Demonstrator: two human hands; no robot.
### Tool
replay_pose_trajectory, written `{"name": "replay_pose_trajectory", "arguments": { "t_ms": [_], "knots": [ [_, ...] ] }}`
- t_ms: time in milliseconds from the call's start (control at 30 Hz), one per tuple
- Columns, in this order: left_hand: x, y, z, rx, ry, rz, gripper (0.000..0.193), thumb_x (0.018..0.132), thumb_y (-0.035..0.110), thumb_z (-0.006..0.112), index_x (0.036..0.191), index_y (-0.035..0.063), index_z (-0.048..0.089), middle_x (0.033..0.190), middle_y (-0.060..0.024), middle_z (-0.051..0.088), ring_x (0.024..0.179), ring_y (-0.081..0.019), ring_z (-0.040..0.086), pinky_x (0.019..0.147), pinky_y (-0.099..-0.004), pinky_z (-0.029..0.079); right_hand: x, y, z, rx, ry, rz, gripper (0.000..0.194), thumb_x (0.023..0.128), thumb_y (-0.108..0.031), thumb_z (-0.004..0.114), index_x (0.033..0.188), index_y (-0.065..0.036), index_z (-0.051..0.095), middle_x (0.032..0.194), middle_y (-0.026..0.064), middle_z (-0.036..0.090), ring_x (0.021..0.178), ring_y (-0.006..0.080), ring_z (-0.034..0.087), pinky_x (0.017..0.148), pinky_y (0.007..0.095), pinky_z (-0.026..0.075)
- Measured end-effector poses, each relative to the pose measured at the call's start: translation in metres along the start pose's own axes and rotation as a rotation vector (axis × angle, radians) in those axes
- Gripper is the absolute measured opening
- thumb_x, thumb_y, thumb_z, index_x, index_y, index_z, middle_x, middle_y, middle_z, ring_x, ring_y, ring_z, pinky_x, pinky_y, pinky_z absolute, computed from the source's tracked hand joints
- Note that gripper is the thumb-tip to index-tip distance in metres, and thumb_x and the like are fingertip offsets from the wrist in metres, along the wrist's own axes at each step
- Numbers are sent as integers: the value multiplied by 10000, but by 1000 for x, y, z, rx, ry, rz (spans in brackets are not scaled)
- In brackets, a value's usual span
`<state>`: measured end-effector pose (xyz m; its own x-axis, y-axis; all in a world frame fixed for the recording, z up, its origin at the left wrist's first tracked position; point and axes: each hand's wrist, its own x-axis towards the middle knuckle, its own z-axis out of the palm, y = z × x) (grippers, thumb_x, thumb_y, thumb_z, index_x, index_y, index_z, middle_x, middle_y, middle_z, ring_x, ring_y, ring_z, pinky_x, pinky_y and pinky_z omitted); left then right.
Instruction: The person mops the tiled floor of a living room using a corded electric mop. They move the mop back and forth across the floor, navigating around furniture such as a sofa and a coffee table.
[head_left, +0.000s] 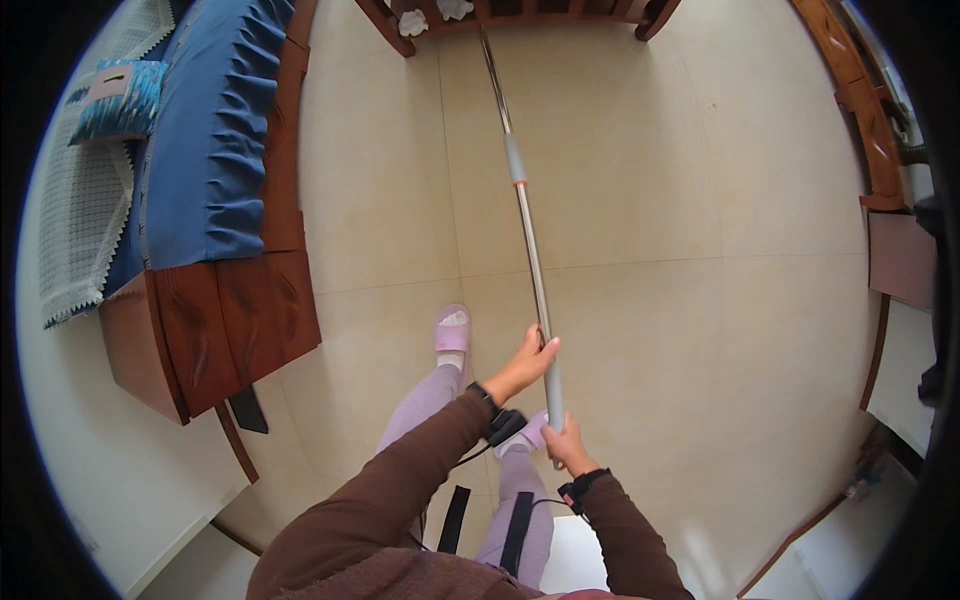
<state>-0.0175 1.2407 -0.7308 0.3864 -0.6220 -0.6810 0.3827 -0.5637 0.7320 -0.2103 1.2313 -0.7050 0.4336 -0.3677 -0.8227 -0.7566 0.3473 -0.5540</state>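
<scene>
A long telescopic metal pole (532, 247) with a grey sleeve and an orange ring runs away from me over the tiled floor. My left hand (523, 365) is wrapped around its metal tube just above the grey end grip (553, 390). Lower down, my right hand (568, 448) grasps that grip near its butt end. The far end of the pole passes beneath a dark wooden piece of slatted furniture (525, 16), so whatever is fixed to it is hidden.
To the left stands a wooden sofa (236, 322) with a blue ruffled cover (195, 165) and a patterned cushion (124, 101). Crumpled white tissues (413, 23) lie on the slatted furniture. Carved wooden furniture (862, 112) lines the right side. Beige tiles (630, 337) lie between them.
</scene>
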Motion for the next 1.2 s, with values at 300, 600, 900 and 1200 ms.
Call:
{"name": "replay_pose_trajectory", "arguments": {
  "t_ms": [300, 600, 900, 1200],
  "knots": [
    [155, -6, -23, 66, 362, 25, 299, 862, 181, 478, 921, -65, 319, 641, -199, 539, 437, -292, 555, 385, -388, 460, 125, -28, 19, 1, 10, -82, 237, 761, -150, 549, 899, -16, 410, 570, 83, 504, 420, 162, 511, 383, 308, 414],
    [218, -3, -60, 484, 404, 94, 444, 831, 155, 487, 1081, -92, 215, 716, -259, 557, 624, -365, 593, 515, -441, 482, 184, -37, 38, -69, 158, -298, 327, 840, -302, 542, 906, -4, 424, 656, 162, 541, 601, 302, 555, 540, 390, 431],
    [44, -104, 79, 375, -116, -111, 623, 802, 205, 546, 1105, -112, 103, 753, -321, 529, 646, -421, 570, 556, -455, 463, -4, 116, -33, -144, 219, -21, 354, 804, -328, 583, 817, 4, 459, 673, 191, 538, 622, 338, 538, 554, 412, 410],
    [-58, -134, 150, 328, -410, -165, 396, 851, 246, 484, 981, -103, 349, 888, -310, 466, 852, -426, 496, 766, -455, 412, -145, 190, -67, -369, 221, 316, 376, 770, -320, 612, 823, 23, 468, 685, 240, 561, 678, 400, 571, 578, 447, 434]
  ]
}}
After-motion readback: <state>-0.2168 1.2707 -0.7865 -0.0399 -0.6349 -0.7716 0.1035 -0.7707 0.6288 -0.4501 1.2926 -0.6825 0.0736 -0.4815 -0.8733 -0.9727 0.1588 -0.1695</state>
